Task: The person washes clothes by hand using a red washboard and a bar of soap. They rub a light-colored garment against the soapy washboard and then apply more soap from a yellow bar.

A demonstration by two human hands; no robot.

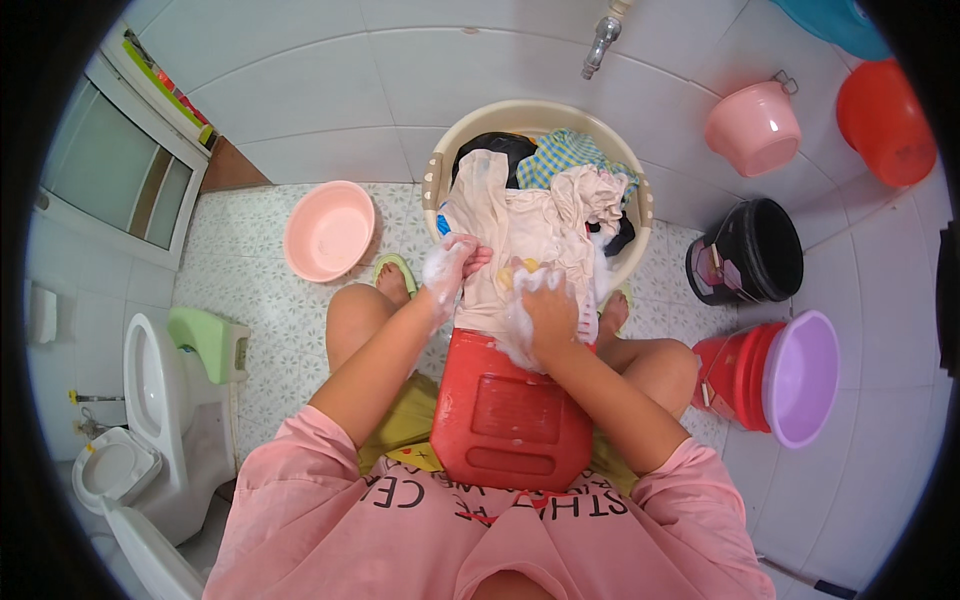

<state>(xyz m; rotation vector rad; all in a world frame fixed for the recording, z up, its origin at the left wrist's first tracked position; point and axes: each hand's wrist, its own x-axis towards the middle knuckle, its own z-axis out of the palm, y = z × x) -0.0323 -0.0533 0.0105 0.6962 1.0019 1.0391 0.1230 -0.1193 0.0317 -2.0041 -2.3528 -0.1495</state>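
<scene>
A wet, pale pink garment point(525, 225) lies over a red plastic washboard point(517, 420) and runs into a large beige tub point(551, 112). My right hand point(551, 307), covered in suds, presses a yellow bar of soap point(510, 276) onto the cloth. My left hand point(454, 266), also soapy, rests at the garment's left edge with its fingers curled; whether it grips the cloth is not clear. The washboard leans from my lap to the tub. Behind the garment, a blue and yellow checked cloth point(566, 159) and a black item point(499, 146) lie in the tub.
A pink basin point(330, 231) stands on the floor at left, near a green stool point(206, 341) and a toilet point(154, 375). At right are a black bucket point(772, 251), a red bucket point(739, 375) and a purple basin point(802, 379). A tap point(602, 46) juts from the wall above the tub.
</scene>
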